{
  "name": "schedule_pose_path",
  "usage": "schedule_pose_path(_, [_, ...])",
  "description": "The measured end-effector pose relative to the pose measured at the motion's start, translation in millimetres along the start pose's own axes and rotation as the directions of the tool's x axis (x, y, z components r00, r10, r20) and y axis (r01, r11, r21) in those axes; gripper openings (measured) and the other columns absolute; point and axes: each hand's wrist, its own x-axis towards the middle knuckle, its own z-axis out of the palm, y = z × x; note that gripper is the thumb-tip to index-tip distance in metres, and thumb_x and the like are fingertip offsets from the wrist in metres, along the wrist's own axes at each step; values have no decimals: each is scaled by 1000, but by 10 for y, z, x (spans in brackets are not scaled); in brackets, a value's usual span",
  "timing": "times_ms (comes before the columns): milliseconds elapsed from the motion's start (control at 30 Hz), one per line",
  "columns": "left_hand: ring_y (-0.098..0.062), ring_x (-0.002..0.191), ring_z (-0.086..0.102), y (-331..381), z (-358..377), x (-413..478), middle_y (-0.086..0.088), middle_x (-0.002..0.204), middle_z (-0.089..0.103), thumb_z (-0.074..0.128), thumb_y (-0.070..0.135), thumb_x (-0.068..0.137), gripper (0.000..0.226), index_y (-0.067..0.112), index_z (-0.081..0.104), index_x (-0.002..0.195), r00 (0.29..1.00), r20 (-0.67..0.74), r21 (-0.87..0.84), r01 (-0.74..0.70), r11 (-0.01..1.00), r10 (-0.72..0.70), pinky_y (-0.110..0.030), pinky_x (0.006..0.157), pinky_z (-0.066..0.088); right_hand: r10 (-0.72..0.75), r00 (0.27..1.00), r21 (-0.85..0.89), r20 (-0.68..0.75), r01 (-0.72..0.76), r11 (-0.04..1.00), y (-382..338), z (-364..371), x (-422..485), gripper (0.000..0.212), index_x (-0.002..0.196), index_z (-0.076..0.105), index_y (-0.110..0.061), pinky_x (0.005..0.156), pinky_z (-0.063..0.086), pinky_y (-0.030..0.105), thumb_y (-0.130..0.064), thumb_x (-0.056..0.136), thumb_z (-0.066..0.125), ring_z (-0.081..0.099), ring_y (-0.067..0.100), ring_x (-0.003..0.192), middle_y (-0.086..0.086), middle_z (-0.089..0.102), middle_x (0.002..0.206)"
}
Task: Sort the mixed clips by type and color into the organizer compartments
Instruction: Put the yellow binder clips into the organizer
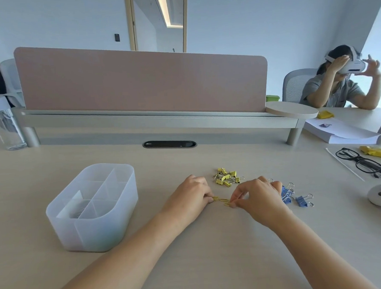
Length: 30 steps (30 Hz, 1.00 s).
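Head view: the translucent organizer (97, 234) stands on the desk (213, 264). Right of the organizer, my left hand (189, 196) pinches one end of the gold paper clips (220, 200). Farther right and behind them lies a heap of yellow binder clips (226, 179). My right hand (257, 195) pinches the paper clips' other end. Blue binder clips (298, 198) lie farthest right of the organizer.

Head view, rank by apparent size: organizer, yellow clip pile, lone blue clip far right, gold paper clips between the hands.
1. organizer, by far the largest
2. yellow clip pile
3. gold paper clips and lone blue clip: look about alike, so not ranked
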Motion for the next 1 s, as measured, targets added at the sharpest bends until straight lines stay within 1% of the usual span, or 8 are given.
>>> schedule_pose_path(200, [-16,104,46,-10,-78,-54,1,106,61,59,20,95,17,17,72,106,999,25,65,35,997,-36,-22,84,35,-32,999,3,-24,32,999,-68,47,7,17,92,62,-39,74,16,33,-43,80,73,44,7,97,-21,63,86])
schedule_pose_path(367, [-19,108,46,0,-39,10,-2,108,61,59,19,95,13,13,67,103,998,26,99,56,994,-59,-22,85,35,-38,999,-11,16,39,999,-105,71,29,8,80,61,-39,72,13,34,-42,85,67,42,7,98,-21,65,87])
schedule_pose_path(533, [-25,108,48,77,-43,61,-7,108,60,55,11,96,12,8,63,104,998,53,240,20,971,-34,-24,85,36,-77,993,-124,85,87,988,-114,86,90,9,83,57,-37,84,22,32,-38,92,59,44,10,102,-16,66,96])
schedule_pose_path(600, [-25,94,58,136,-74,63,-7,93,64,68,4,84,6,7,67,89,998,7,343,-64,937,66,-24,78,42,-104,989,-193,102,122,974,-119,104,107,5,90,59,-36,87,24,32,-37,94,57,47,12,108,-13,64,103])
schedule_pose_path(700, [-13,62,59,179,-89,42,5,63,59,92,13,48,31,19,64,60,993,120,477,-74,876,19,-16,57,42,-138,984,-282,108,164,945,-170,122,105,10,102,62,-31,86,24,31,-29,96,54,51,14,111,-9,61,110])
schedule_pose_path(833, [-18,44,49,130,63,56,0,47,48,85,-2,24,42,15,54,45,996,63,570,-92,817,68,-17,40,38,-152,985,-274,82,169,947,-162,160,78,12,99,60,-28,74,15,31,-18,94,56,55,13,106,-10,60,107])
schedule_pose_path(900, [-23,50,54,240,-22,60,-5,52,52,83,-5,34,34,10,56,50,990,117,579,-130,805,75,-21,45,43,-158,984,-269,79,174,947,-149,154,66,13,99,60,-29,73,14,31,-17,94,55,56,13,104,-11,60,106])
schedule_pose_path(1000, [-30,94,56,190,-83,84,-13,94,62,54,-8,81,17,3,63,89,979,202,587,-131,799,12,-31,79,45,-172,981,-271,84,189,944,-147,128,54,22,100,59,-30,74,16,31,-10,91,51,55,12,104,-13,59,105])
